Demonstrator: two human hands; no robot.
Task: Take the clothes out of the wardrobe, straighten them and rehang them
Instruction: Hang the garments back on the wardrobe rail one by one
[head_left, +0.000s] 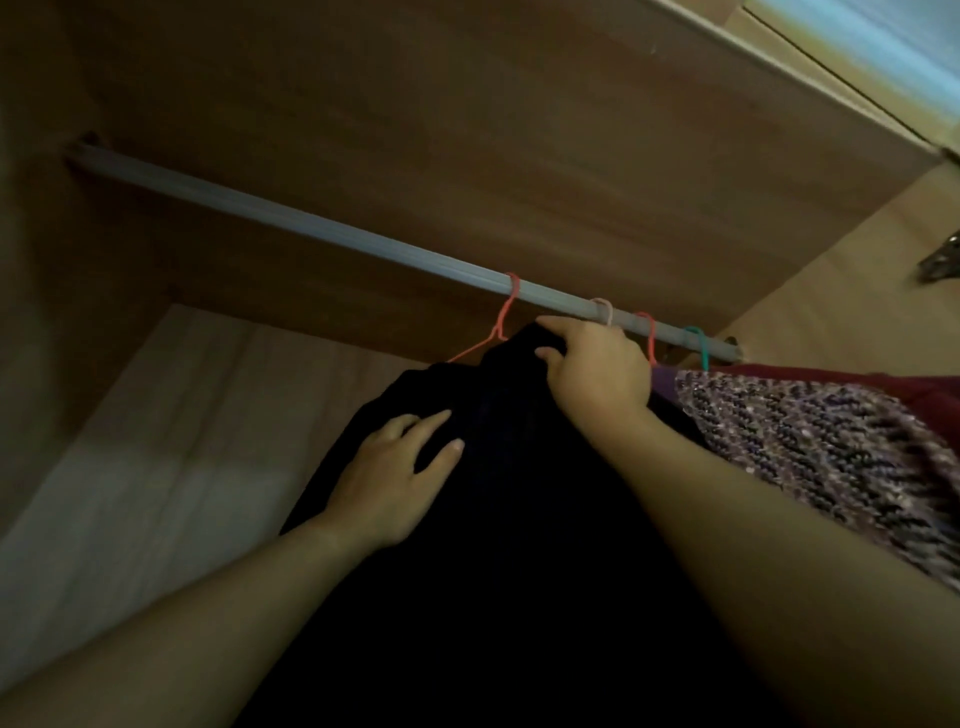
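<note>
A black garment (519, 519) hangs on an orange hanger (506, 317) hooked over the grey wardrobe rail (311, 218). My left hand (395, 483) lies flat on the garment's left shoulder with its fingers spread. My right hand (597, 369) grips the garment's top near the collar, just under the rail, fingers curled into the cloth. To the right a purple knitted garment (831, 457) hangs close beside it, with a dark red one (883, 384) behind.
Several more hanger hooks sit on the rail at the right: pale (605, 312), orange (648, 338) and green (700, 345). The left stretch of rail carries nothing. Wooden wardrobe walls close in on the left and right, with a metal hinge (940, 265) at the right.
</note>
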